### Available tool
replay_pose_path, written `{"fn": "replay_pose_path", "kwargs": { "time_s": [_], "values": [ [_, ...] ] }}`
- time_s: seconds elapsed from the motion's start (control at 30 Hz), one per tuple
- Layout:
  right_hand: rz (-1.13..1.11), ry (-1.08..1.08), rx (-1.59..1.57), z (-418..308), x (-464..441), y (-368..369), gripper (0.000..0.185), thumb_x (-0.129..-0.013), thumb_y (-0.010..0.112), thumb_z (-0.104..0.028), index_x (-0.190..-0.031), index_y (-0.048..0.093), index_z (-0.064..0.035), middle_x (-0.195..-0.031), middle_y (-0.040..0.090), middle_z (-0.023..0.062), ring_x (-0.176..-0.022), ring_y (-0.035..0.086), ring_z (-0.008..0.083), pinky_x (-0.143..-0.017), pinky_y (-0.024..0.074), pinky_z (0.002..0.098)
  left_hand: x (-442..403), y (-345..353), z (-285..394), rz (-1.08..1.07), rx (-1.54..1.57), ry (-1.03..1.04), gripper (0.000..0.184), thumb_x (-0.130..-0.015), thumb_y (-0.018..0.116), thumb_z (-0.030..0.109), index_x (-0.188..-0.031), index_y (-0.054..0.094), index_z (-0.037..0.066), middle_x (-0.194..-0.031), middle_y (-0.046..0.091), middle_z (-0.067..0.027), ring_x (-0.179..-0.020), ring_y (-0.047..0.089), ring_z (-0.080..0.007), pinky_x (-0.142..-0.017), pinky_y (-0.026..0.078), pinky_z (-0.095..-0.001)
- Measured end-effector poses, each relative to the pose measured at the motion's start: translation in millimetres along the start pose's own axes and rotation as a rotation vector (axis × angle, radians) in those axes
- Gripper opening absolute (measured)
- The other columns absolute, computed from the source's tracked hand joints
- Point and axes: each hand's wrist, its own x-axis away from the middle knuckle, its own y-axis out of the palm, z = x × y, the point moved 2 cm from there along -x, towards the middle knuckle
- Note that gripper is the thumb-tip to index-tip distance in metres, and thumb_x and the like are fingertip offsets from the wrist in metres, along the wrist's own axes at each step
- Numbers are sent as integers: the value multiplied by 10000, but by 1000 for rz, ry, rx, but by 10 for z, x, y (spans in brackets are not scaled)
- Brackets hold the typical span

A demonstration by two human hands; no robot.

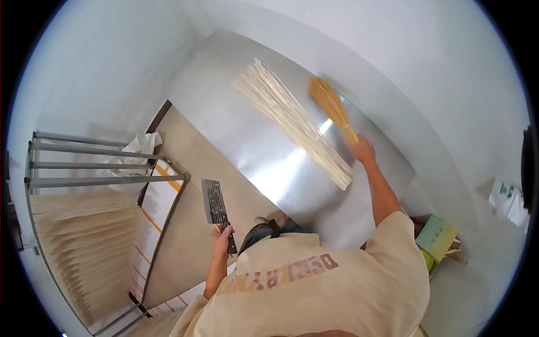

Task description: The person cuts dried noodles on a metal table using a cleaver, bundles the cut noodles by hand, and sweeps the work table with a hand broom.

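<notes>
My left hand [222, 240] is closed around the dark handle of a cleaver [214, 201], its broad patterned blade pointing up and away from me, beyond the table's edge over the floor. A thin orange-brown stick shows by that hand, partly hidden by the fingers. In my right hand [362, 149] is the narrow end of a straw hand broom [331, 104], its bristles fanned toward the back of the metal tabletop [224, 73]. To the broom's left lies a long bundle of pale dried noodles [297, 126], even at the near end and ragged at the far end.
Sheets of hanging noodles [84, 241] fill a metal rack [106, 182] at the left. A white cloth [140, 147] drapes near its corner. Boxes, one of them green and yellow [437, 238], sit at the right. Walls border the tabletop at the back.
</notes>
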Motion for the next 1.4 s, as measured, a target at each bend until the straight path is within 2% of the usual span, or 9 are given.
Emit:
{"fn": "replay_pose_path", "kwargs": {
  "time_s": [0.07, 0.17, 0.33, 0.73, 0.93, 1.03, 1.1, 1.23, 1.4],
  "values": [
    [-1, 4, 16, 176, -96, 255, 648, -800, 690, -570, -1236, 639, -94, -1104, 708, 167, -1077, 650, 366, -911, 503, 464, -36, 27, 39, 29, -12, 36, 191, -872, 709, 190, -932, 651, 18, -819, 660, -26, -729, 579, -110, -661, 447, -266],
    [162, -137, -431, 323, -122, 447, 603, -838, 733, -328, -1383, 580, -120, -1014, 699, 80, -839, 666, 207, -654, 550, 356, -117, 113, 174, 43, -131, 132, 165, -858, 703, 174, -882, 645, 21, -760, 632, -13, -688, 560, -108, -639, 446, -275],
    [-125, 40, -830, -329, -135, 325, 601, -869, 695, -182, -1446, 531, -139, -946, 676, 59, -643, 594, 135, -596, 523, 303, -511, 150, 426, -3, -135, 155, 165, -843, 703, 170, -868, 649, 16, -740, 635, -18, -667, 567, -119, -624, 459, -289],
    [-65, -30, -919, -2102, -756, 410, 633, -872, 708, -133, -1464, 498, -58, -1275, 654, 109, -1012, 632, 164, -898, 492, 286, -2076, -63, 1492, -206, -312, 198, 195, -837, 731, 170, -832, 611, 15, -702, 582, -11, -646, 524, -112, -612, 449, -295],
    [-158, 172, -1329, -3131, -1602, 1009, 557, -849, 722, -117, -1386, 584, -63, -1024, 658, 34, -779, 602, 142, -564, 519, 311, -3090, -136, 2207, -335, -527, 282, 182, -838, 743, 159, -859, 626, 22, -706, 587, -27, -664, 542, -124, -624, 457, -316],
    [48, 286, -1215, -2537, -1894, 1323, 505, -804, 710, -117, -1305, 658, -88, -910, 668, 23, -723, 595, 144, -567, 520, 321, -3455, -167, 2505, -416, -551, 287, 194, -842, 743, 142, -889, 610, 7, -737, 584, -18, -678, 528, -121, -628, 457, -322],
    [-3, 315, -1341, -2067, -1431, 998, 532, -872, 682, -133, -1392, 581, -76, -1057, 670, 36, -707, 610, 135, -541, 508, 290, -3733, -167, 2590, -447, -606, 336, 197, -841, 743, 139, -897, 610, 5, -742, 582, -16, -680, 525, -122, -628, 457, -322],
    [183, 517, -1368, -809, 77, 565, 537, -920, 633, -158, -1435, 518, -55, -982, 664, 30, -657, 605, 120, -509, 507, 276, -4006, -141, 2649, -495, -584, 351, 194, -839, 739, 136, -914, 624, -1, -757, 608, -29, -700, 545, -126, -651, 470, -316],
    [851, 1123, -1225, 530, 1926, 371, 368, -969, 532, -197, -1335, 568, -186, -856, 605, 51, -548, 565, 190, -413, 443, 329, -3931, 64, 2721, -576, -470, 367, 196, -842, 732, 134, -929, 630, -9, -798, 635, -28, -726, 563, -127, -681, 484, -308]
  ]
}}
